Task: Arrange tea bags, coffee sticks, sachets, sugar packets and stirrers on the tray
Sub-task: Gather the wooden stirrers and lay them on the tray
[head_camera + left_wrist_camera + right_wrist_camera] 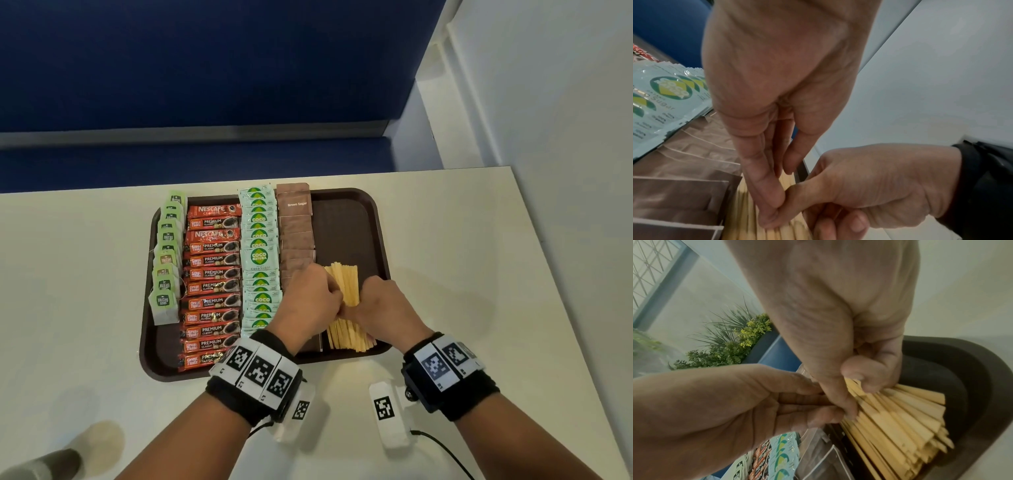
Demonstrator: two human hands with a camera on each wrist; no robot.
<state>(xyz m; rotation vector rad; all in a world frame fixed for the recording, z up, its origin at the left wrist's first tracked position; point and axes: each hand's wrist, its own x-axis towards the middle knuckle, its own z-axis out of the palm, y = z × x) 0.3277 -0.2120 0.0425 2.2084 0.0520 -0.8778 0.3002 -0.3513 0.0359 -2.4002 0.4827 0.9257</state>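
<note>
A brown tray (pixel 352 222) holds rows, from left: green tea bags (pixel 166 260), red coffee sticks (pixel 212 284), pale blue coco sugar sachets (pixel 258 246) and brown sugar packets (pixel 296 233). At the tray's near right lies a bundle of wooden stirrers (pixel 347 282). My left hand (pixel 337 301) pinches the bundle from its left side, fingers and thumb round the stirrers (pixel 748 211). My right hand (pixel 359 305) grips it from the right. Its thumb and curled fingers wrap the stirrers (pixel 900 418), which fan out over the tray's corner (pixel 972 369).
The tray sits on a white table (pixel 479 274) against a blue partition (pixel 205 68). A white tagged block (pixel 388 414) with a black cable lies near the table's front edge. A grey object (pixel 41 466) shows at the bottom left. The tray's far right part is bare.
</note>
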